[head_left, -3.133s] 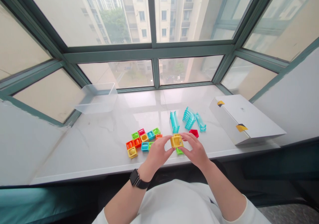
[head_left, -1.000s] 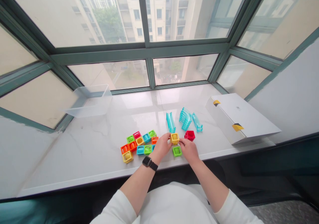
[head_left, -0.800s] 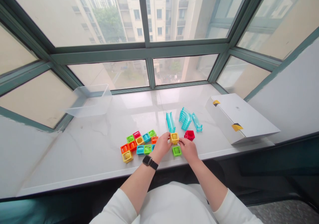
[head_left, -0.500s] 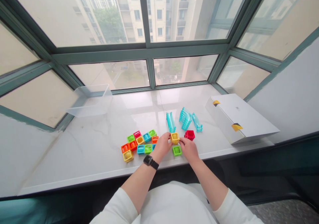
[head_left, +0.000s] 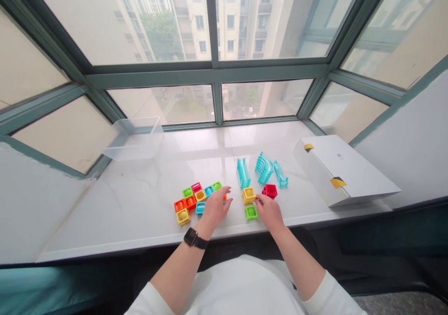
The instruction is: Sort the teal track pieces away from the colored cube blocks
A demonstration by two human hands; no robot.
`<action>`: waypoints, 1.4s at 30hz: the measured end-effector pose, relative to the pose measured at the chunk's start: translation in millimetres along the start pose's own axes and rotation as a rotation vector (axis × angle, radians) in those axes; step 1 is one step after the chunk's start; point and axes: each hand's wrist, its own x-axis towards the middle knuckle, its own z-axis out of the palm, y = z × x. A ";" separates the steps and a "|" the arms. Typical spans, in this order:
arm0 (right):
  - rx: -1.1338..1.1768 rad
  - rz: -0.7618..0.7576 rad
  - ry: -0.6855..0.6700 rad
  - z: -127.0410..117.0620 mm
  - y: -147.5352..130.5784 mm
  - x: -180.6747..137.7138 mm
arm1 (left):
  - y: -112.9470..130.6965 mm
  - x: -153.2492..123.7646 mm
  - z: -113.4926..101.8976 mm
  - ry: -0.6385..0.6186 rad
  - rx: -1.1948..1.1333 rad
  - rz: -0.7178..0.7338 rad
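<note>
My left hand [head_left: 215,207] is covering the right end of the colored plastic blocks [head_left: 191,202], and the picture's bottom edge is cutting off my left sleeve [head_left: 150,302].

Soft, hazy daylight is admitted through the large green-framed window [head_left: 210,71], and a pale glare is reflected on the polished white marble windowsill [head_left: 115,207]. Shadows are weak and soft. The straight frame bars are bent strongly toward the picture edges by wide-angle distortion.

White marble windowsill [head_left: 115,217], green-framed windows [head_left: 210,72], apartment blocks [head_left: 231,21] outside, white wall [head_left: 409,165], soft daylight
</note>
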 end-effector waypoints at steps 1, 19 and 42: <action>0.009 0.007 -0.007 -0.8 0.6 -0.8 | -8.5 -6.3 -9.1 0.046 0.034 -0.005; 0.134 -0.499 -0.048 -16.0 -80.7 -19.5 | -74.3 -57.8 -50.6 0.299 0.329 -0.063; -0.337 -0.294 -0.585 46.4 -101.8 -12.9 | -40.8 -5.9 3.4 0.147 0.523 -0.240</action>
